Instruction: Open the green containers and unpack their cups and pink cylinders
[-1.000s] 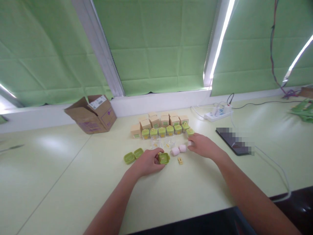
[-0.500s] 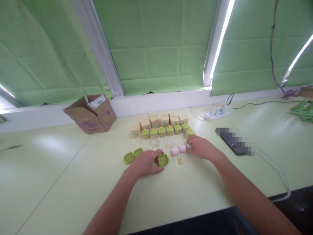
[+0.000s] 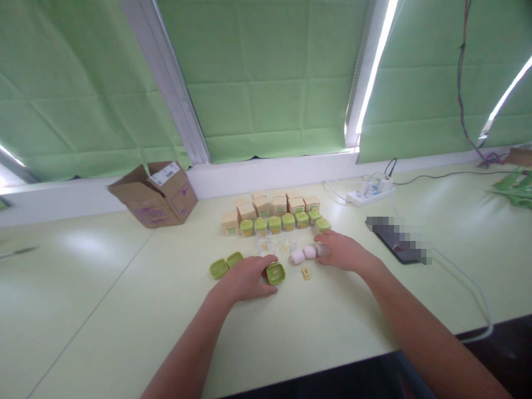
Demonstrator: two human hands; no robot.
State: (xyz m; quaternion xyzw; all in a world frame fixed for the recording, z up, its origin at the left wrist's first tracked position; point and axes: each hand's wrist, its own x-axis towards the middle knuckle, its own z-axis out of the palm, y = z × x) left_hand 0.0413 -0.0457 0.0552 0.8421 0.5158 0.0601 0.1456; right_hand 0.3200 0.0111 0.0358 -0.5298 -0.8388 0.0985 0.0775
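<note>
My left hand [image 3: 249,279] has its thumb and fingers round a small square green lid [image 3: 275,274], its hollow side facing up. Two more green lids [image 3: 219,269] lie just left of that hand. My right hand [image 3: 337,251] is closed round a small pale roll [image 3: 322,250] at the end of a short row; its fingertips are partly hidden. Two pale pink rolls [image 3: 297,257] lie beside it. In front of them rests a yellow clip-like piece [image 3: 306,273]. Clear plastic containers [image 3: 287,244] stand between and beyond my hands.
Behind the hands are several green-lidded clear boxes [image 3: 275,224] in a row, with small tan cartons [image 3: 280,205] behind them. An open cardboard box [image 3: 162,197] stands back left. A power strip [image 3: 369,194], a dark phone-like slab [image 3: 394,241] and a white cable [image 3: 469,277] lie right.
The green lid in my left hand has tilted and shifted slightly left. My right hand's fingers have moved a little left over the pale roll. The other things stay put.
</note>
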